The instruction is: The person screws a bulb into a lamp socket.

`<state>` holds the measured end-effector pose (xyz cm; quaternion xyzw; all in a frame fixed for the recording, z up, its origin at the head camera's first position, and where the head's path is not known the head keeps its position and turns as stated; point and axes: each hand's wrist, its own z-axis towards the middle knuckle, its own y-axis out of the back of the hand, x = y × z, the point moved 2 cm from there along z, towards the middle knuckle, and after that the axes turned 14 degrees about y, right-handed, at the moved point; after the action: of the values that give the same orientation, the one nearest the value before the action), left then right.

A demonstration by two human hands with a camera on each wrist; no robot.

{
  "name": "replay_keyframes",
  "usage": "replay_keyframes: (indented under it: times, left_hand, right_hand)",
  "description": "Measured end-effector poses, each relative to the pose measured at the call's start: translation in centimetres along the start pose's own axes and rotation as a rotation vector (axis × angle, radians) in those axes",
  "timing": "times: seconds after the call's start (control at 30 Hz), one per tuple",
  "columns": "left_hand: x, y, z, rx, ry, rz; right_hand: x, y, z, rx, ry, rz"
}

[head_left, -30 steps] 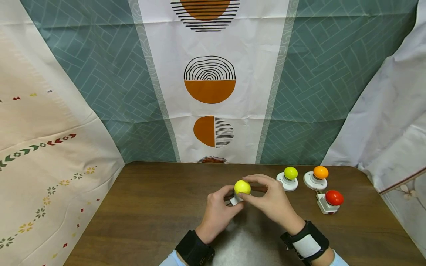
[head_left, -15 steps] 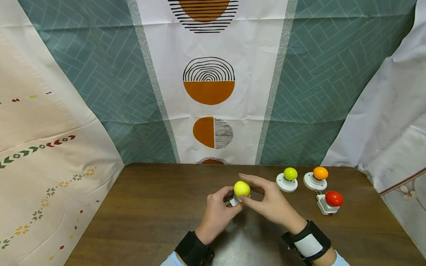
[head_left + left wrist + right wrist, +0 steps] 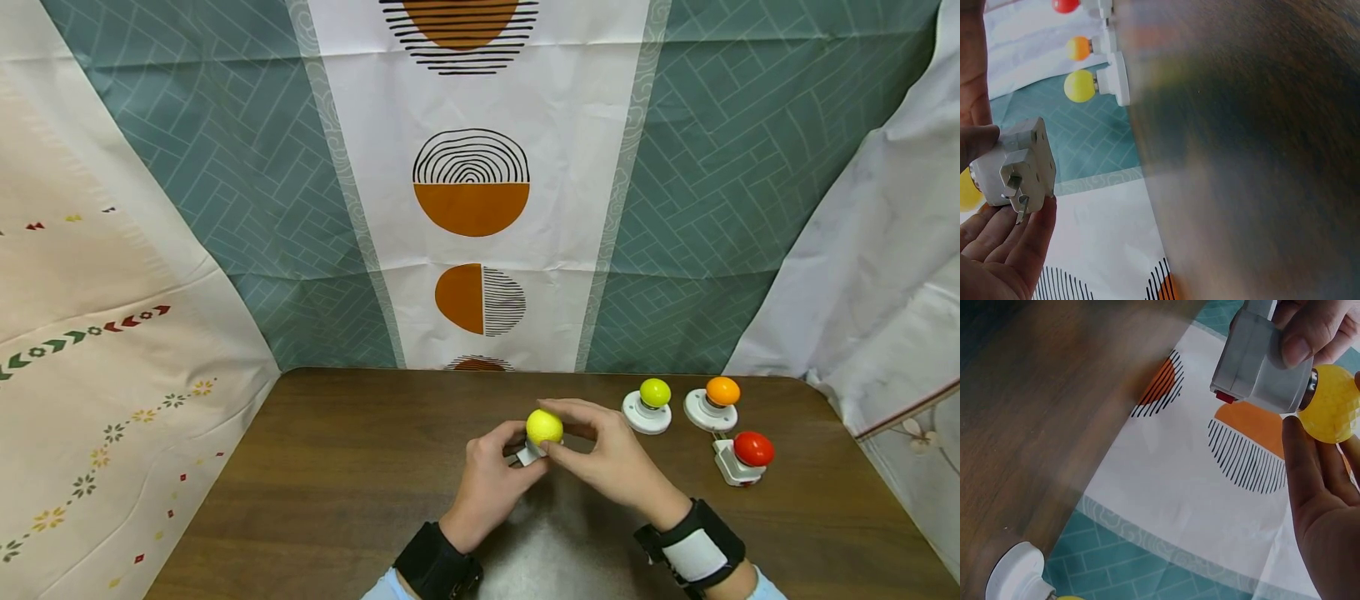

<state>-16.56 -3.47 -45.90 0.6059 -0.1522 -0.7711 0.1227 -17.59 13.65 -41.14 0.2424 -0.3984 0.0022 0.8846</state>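
My left hand (image 3: 495,471) grips a white plug-in lamp socket (image 3: 1019,156) by its sides, thumb on one face and fingers along the other. Two metal plug prongs (image 3: 1020,194) stick out of its back in the left wrist view. A red switch (image 3: 1225,397) shows at its edge in the right wrist view. Seated at the socket's mouth is a yellow light bulb (image 3: 544,427) with a dimpled surface, a bit of dark metal base showing. The thumb and fingers of my right hand (image 3: 611,446) are round this bulb. Both hands are above the table.
At the table's back right stand a yellow-green bulb (image 3: 656,392) and an orange bulb (image 3: 723,389) in round white bases. Before them, a red bulb (image 3: 753,448) sits in another plug-in socket. Patterned cloth (image 3: 480,100) hangs behind the brown table (image 3: 360,467).
The right index finger lifted a little off the bulb, then came back down onto it. The left hand and socket have stayed almost still.
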Motion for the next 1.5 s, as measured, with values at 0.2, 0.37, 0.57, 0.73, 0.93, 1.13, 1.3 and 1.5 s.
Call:
replay_keyframes:
  times: [0.2, 0.37, 0.57, 0.73, 0.93, 1.13, 1.3, 1.5]
  left_hand:
    - [0.0, 0.0, 0.0, -0.001, -0.002, -0.002]
    - [0.0, -0.1, 0.0, -0.007, -0.016, 0.006]
    - [-0.2, 0.0, 0.0, -0.01, -0.024, 0.007]
    - [-0.3, 0.1, 0.0, -0.008, -0.017, 0.01]
    - [-0.3, 0.1, -0.1, -0.001, -0.008, 0.019]
    - [-0.2, 0.1, -0.1, -0.003, 0.006, 0.016]
    - [-0.2, 0.1, -0.1, -0.006, 0.012, 0.005]
    - [-0.2, 0.0, -0.1, -0.011, 0.0, 0.019]
  right_hand:
    - [-0.1, 0.1, 0.0, -0.055, 0.012, -0.006]
    - [0.3, 0.1, 0.2, -0.084, -0.007, -0.003]
    - [2.2, 0.4, 0.7, -0.07, 0.009, -0.012]
    - [0.4, 0.3, 0.3, 0.002, 0.04, -0.022]
    - [0.3, 0.2, 0.1, 0.046, 0.032, 0.018]
    - [0.3, 0.2, 0.1, 0.024, 0.022, 0.025]
    - [0.1, 0.2, 0.0, -0.008, 0.006, 0.028]
    - [0.1, 0.1, 0.0, -0.08, -0.011, 0.009]
